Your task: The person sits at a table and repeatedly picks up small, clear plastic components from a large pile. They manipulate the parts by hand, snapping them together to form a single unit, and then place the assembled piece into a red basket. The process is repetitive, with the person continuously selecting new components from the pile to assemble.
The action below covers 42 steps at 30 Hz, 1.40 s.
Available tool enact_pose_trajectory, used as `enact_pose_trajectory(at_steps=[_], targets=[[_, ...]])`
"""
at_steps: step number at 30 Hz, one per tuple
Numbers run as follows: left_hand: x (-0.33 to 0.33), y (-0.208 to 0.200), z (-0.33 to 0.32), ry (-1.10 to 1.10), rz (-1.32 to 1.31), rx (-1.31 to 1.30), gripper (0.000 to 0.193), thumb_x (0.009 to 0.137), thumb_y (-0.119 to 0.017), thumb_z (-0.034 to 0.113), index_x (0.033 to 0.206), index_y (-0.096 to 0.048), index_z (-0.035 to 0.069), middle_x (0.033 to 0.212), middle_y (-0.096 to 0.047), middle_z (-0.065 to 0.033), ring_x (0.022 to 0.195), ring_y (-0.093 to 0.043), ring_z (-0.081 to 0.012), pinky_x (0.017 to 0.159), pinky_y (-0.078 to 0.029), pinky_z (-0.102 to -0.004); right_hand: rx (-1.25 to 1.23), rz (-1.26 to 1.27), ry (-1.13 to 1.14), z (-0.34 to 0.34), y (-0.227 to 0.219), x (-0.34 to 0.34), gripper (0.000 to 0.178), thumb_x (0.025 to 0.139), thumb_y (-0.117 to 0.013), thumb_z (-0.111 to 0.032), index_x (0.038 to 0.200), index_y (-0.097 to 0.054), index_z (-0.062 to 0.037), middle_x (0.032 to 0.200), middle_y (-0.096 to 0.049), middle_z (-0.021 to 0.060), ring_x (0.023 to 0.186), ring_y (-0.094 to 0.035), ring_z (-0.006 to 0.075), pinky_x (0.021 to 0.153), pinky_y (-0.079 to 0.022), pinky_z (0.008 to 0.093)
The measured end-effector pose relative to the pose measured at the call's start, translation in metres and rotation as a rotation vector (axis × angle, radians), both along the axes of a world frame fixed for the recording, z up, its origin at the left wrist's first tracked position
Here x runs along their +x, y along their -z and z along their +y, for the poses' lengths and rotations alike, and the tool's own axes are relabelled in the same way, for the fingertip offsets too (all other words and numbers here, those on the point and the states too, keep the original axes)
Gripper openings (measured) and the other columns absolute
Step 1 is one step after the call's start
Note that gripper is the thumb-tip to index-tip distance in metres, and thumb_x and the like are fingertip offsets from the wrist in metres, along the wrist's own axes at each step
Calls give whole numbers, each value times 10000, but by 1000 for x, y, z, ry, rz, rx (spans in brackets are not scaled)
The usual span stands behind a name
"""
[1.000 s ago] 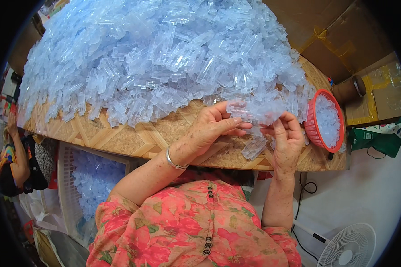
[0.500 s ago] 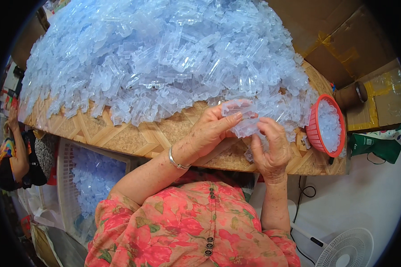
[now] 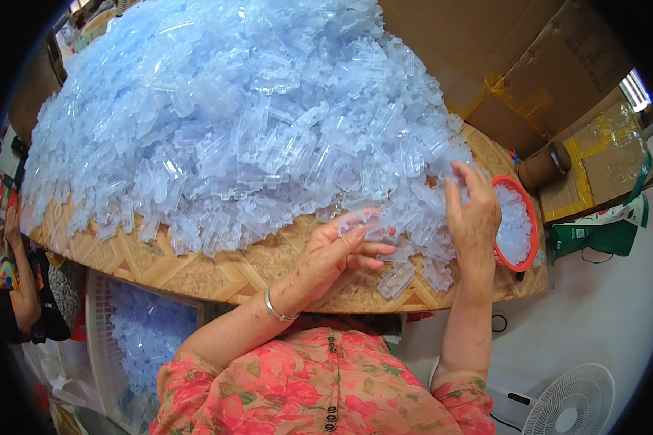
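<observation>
My left hand (image 3: 325, 255) is above the table's near edge, with a clear plastic piece (image 3: 368, 224) pinched between thumb and fingers. My right hand (image 3: 476, 217) is raised at the right end of the heap, its thumb and fingers apart and nothing visible between them. A large heap of translucent, bluish plastic pieces (image 3: 232, 130) covers most of the wood-patterned table (image 3: 221, 272). Several loose pieces (image 3: 397, 278) lie between my hands near the edge. Just right of my right hand stands a red plastic basket (image 3: 535, 228) filled with similar small pieces.
Below the table at left is a pale crate (image 3: 98, 326) of bluish pieces. Cardboard boxes (image 3: 530, 65) and a brown jar (image 3: 548, 167) stand at far right. A green bag (image 3: 595, 238) hangs near the basket, above a white fan (image 3: 569, 406). Another person's arm (image 3: 23, 279) shows at far left.
My hands have separated: the right moved up and right from the plastic piece, while the left keeps hold of it. The whole view has shifted, so the table appears lower.
</observation>
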<state>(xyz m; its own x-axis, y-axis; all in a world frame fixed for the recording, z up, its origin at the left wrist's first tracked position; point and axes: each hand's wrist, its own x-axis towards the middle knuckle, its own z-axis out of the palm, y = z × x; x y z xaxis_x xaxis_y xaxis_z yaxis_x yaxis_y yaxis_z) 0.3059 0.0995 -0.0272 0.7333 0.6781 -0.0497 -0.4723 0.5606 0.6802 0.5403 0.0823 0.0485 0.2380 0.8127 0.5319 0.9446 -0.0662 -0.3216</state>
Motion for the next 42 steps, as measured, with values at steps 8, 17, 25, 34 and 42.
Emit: enact_pose_trajectory(at_steps=[8, 17, 25, 34, 42], targets=[[1, 2, -2, 69, -11, -38, 567, 1067, -481, 349, 1488, -367, -13, 1362, -564, -195, 1174, -642, -286, 909, -577, -335, -364, 20, 325, 133, 6, 78, 516, 875, -675, -382, 1271, -643, -53, 1263, -658, 171, 1183, -613, 349, 992, -479, 452], [1, 2, -1, 63, 26, -34, 569, 1063, -469, 386, 1464, -389, -10, 1341, -575, -217, 1184, -635, -289, 930, -566, -350, -278, 424, 126, 152, 29, 100, 473, 781, -804, -314, 1146, -662, -49, 1032, -707, 110, 923, -670, 211, 825, -528, 352], [-3, 5, 2, -1, -17, -15, 570, 1065, -446, 389, 1474, -386, -4, 1369, -557, -240, 1209, -621, -319, 959, -554, -376, 444, 508, -223, 52, -2, -9, 229, 805, -765, -14, 995, -649, -66, 940, -686, 50, 833, -627, 140, 721, -512, 296], [2, 2, 1, -51, -106, -1, 557, 1073, -422, 346, 1494, -362, -14, 1391, -549, -226, 1230, -605, -292, 1057, -491, -426, 335, -104, -546, -66, 52, -69, 362, 659, -778, 55, 941, -637, -122, 1142, -724, 40, 978, -636, 259, 824, -547, 336], [1, 3, 1, -68, -116, 31, 585, 1065, -419, 372, 1491, -362, -25, 1391, -547, -243, 1236, -603, -315, 1056, -488, -439, 306, 93, -559, -73, 53, -76, 360, 710, -774, 52, 976, -588, -103, 1126, -725, 73, 992, -647, 272, 857, -538, 347]])
